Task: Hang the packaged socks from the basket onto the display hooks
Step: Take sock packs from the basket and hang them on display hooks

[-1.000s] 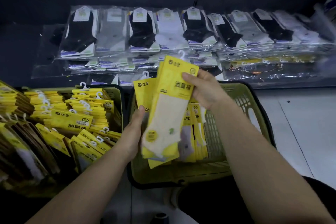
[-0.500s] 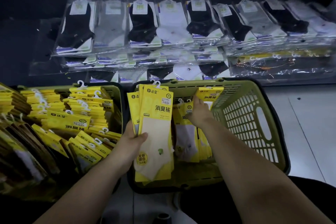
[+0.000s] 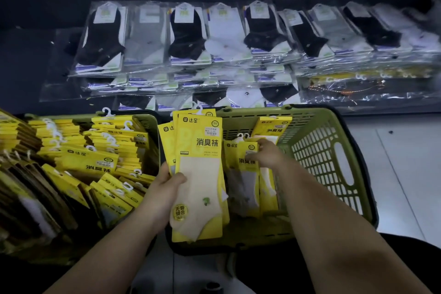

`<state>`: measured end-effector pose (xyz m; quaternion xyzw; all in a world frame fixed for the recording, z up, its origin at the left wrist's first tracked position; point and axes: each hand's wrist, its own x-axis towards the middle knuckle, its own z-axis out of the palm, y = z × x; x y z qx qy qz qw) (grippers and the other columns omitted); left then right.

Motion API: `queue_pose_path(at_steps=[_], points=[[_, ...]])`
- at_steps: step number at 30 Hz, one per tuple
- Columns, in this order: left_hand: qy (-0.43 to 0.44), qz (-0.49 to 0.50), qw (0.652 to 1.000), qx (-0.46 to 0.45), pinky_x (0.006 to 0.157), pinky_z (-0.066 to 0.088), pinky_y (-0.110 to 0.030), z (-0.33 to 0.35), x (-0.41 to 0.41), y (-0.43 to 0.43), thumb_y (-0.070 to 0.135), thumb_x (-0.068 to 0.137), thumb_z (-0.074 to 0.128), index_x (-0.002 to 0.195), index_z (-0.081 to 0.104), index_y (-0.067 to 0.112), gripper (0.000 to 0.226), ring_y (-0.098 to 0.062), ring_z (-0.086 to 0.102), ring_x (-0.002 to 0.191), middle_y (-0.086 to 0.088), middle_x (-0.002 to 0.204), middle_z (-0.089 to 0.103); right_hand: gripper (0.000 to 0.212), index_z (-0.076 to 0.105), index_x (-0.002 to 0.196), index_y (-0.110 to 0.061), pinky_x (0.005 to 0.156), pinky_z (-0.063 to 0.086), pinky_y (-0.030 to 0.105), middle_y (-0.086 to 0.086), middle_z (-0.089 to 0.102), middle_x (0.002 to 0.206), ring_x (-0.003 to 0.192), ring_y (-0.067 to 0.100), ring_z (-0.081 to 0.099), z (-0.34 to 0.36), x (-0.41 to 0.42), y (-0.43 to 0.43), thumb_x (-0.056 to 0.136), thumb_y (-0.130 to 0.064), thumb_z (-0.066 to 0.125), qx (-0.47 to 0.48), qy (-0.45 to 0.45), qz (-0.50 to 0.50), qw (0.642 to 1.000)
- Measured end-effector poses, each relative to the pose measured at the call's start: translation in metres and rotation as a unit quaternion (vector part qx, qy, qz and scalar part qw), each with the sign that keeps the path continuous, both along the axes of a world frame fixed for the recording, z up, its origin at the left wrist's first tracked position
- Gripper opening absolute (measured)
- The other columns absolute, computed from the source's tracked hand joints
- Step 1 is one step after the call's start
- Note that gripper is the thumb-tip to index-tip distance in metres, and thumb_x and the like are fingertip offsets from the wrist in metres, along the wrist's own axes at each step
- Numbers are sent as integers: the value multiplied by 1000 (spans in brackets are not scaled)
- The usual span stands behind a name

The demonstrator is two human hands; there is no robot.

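Several at once: held a stack of sock packs (image 3: 198, 174) in the left hand (image 3: 164, 188), over the green basket (image 3: 317, 157). Pinched another pack (image 3: 245, 174) inside with the right hand (image 3: 267, 155). Might have dropped some, gripping too many slippery ones.

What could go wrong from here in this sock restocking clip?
1. The left hand holds a fanned stack of sock packs by one edge, so a pack may slip out.
2. The right hand grips loose packs inside the basket. Their white hooks may snag each other or its mesh.
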<state>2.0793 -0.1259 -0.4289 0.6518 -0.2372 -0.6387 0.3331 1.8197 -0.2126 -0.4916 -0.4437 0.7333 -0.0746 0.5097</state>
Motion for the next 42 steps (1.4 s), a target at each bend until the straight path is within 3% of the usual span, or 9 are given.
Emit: queue_pose_path(at_steps=[6,15,18,20,22,25,31,35,42], points=[[30,33,998,-32,68,51,-35,13,-3,-2,1,91,46,101,58,35,37,-22,65,88,2,98,69,27,69,93,-18,88,51,37,2,74,95,85,13,70,104,-29,-2,66,-22,71,-126,-297,-129,938],[132,59,988,-50,84,52,-43,41,-4,0,7,94,44,121,56,23,34,-30,64,101,-9,111,68,14,63,103,-7,71,59,31,6,73,85,74,15,70,177,47,-4,92,-10,56,-161,-389,-159,893],[177,44,983,-9,97,46,-51,48,-6,1,39,94,48,125,59,18,39,-33,63,109,-14,118,67,16,61,107,-6,93,51,44,15,67,108,96,27,65,160,85,4,92,-9,58,-165,-344,-181,906],[175,24,984,-25,82,55,-44,49,-5,3,50,86,56,123,57,26,44,-25,68,100,-2,109,72,18,59,107,-9,99,46,49,13,65,110,105,30,61,147,103,9,89,-7,61,-171,-307,-184,918],[123,15,990,-72,64,57,-35,48,-4,4,33,80,67,117,53,28,41,-19,72,86,3,100,73,24,59,111,-7,99,46,46,10,64,111,106,28,60,136,108,9,88,-10,65,-175,-292,-171,925],[57,15,995,-83,67,55,-36,46,-2,0,13,85,67,121,49,18,41,-24,69,89,-7,109,68,30,58,116,-14,94,43,31,-1,62,109,107,18,57,119,84,0,88,-23,66,-189,-225,-192,936],[10,14,995,-99,70,54,-39,35,7,-16,11,87,65,127,47,16,44,-27,66,93,-6,110,66,33,56,121,2,81,45,31,19,57,127,110,31,57,31,20,7,91,-12,55,-45,79,-15,996],[-37,-26,992,-114,66,54,-34,24,10,-22,12,87,66,117,48,25,37,-20,68,90,2,104,68,62,26,143,-2,100,40,37,16,32,148,129,35,41,-22,35,18,91,-16,57,5,135,65,989],[-116,-53,982,-136,64,55,-25,11,14,-21,17,88,65,108,47,36,34,-7,67,87,10,103,66,57,21,141,-3,104,37,40,16,32,144,132,32,34,-71,55,19,95,-23,50,59,224,47,972]])
